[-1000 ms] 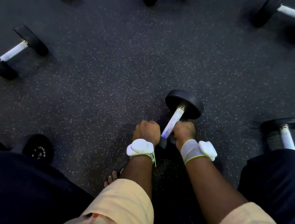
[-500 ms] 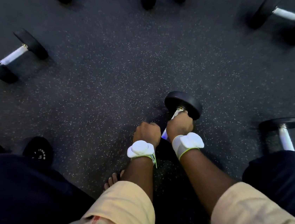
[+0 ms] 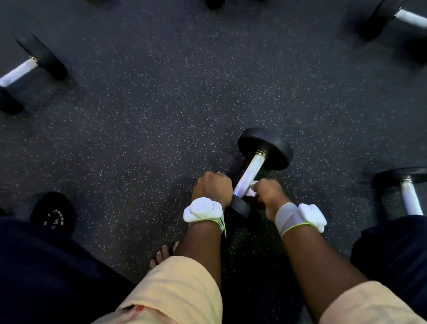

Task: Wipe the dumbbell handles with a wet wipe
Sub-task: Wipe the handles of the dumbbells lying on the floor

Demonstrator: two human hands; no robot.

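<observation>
On the speckled dark floor (image 3: 160, 102), just off centre toward 3 o'clock, a dumbbell (image 3: 264, 147) lay with its handle (image 3: 251, 171) running from 1 to 7 o'clock. The right hand (image 3: 270, 195) pinched a white wet wipe (image 3: 252, 190) against the handle's near part. The left hand (image 3: 213, 188), fingers curled, sat against the near end; its grip was hidden. Other dumbbells lay at 9 o'clock (image 3: 20, 73), 3 o'clock (image 3: 408, 189) and 1 o'clock (image 3: 417, 21).

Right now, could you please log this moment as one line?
left hand: curled at dumbbell near end | right hand: holds wet wipe against handle
</observation>
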